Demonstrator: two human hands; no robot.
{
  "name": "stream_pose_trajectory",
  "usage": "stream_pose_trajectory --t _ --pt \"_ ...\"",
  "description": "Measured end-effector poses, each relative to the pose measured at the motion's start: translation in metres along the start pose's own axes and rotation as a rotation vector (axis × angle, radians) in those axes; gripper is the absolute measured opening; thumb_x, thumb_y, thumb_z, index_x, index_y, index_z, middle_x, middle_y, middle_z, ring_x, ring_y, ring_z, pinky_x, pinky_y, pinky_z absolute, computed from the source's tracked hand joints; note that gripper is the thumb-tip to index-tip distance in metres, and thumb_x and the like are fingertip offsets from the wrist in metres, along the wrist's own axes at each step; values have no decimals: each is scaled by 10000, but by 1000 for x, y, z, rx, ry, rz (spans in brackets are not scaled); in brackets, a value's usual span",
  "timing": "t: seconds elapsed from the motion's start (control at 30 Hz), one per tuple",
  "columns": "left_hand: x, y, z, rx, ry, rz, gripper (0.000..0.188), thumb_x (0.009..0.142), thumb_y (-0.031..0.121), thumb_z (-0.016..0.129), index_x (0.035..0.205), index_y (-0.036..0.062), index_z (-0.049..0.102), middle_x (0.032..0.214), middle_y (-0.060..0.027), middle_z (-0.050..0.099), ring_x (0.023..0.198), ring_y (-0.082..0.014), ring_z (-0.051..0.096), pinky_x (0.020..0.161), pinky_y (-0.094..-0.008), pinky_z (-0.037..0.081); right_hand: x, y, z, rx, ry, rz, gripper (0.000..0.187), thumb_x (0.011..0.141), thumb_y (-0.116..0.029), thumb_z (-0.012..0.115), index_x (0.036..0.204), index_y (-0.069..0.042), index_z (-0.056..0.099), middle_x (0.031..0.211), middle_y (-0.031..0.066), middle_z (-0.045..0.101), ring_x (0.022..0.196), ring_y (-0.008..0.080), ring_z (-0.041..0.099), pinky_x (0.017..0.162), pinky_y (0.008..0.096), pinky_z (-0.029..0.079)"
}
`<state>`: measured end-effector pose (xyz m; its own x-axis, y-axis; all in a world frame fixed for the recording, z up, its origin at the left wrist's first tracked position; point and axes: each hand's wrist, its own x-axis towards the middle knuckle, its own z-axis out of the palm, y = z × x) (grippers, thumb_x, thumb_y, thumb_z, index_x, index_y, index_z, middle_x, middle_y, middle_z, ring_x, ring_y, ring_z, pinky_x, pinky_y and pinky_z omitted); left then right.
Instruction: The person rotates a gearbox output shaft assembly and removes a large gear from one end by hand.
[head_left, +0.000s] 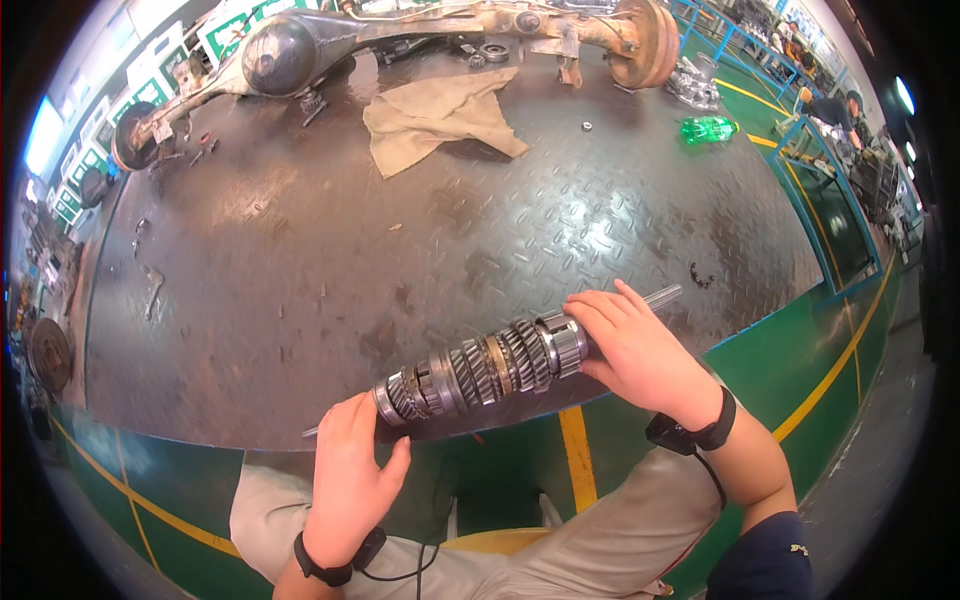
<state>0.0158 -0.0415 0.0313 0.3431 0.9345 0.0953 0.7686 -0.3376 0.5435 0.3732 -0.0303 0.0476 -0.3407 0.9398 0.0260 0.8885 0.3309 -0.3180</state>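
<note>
A steel transmission shaft stacked with helical gears (480, 372) lies slantwise along the near edge of the metal-topped table, its right end farther from me. My left hand (350, 465) is closed over its left end, fingers bent over the top and the thumb a little apart on the near side. At the other end, my right hand (635, 350) grips beside the last ring, fingers on the far side and thumb on the near side. The thin splined tip of the shaft (664, 297) sticks out past this hand. My left fingertips are partly hidden.
Across the far side lies a rusty vehicle axle (420, 35). In front of it is a tan cloth (440, 118). A green plastic bottle (708, 130) lies at the far right, a dark snap ring (702, 276) nearer. Beyond the right edge stands a blue frame (835, 215); a person works behind it.
</note>
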Motion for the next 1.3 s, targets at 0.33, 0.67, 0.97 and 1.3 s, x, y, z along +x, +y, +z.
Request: stream_pose_trajectory --t 0.33,0.67,0.97,1.3 --pt "2 0 -3 6 3 7 577 807 55 807 1338 -59 614 1282 -257 660 1222 -457 610 1078 -495 476 4 0 -9 -48 -10 -20 647 808 -127 860 1390 -62 584 1429 110 632 1401 362 545 1258 573 350" --pt "1 0 -2 3 16 8 569 808 63 798 1333 -61 617 1269 -256 664 1213 -455 616 1076 -494 476 4 -4 -1 -50 -27 -24 675 803 -119 863 1398 -25 560 1457 149 607 1410 374 535 1255 575 359" --pt "2 1 -1 5 -7 -7 556 810 46 793 1329 -54 621 1282 -251 666 1221 -456 610 1077 -493 474 8 2 -6 5 16 -62 678 774 -89 869 1384 -54 577 1414 112 626 1377 337 566 1250 568 374" --pt "0 2 -1 -7 -4 -24 578 817 35 792 1360 -43 608 1325 -240 661 1250 -441 599 1092 -492 467 8 3 -12 -54 -8 -72 645 764 -81 868 1352 -64 604 1344 97 649 1346 312 586 1267 556 354"
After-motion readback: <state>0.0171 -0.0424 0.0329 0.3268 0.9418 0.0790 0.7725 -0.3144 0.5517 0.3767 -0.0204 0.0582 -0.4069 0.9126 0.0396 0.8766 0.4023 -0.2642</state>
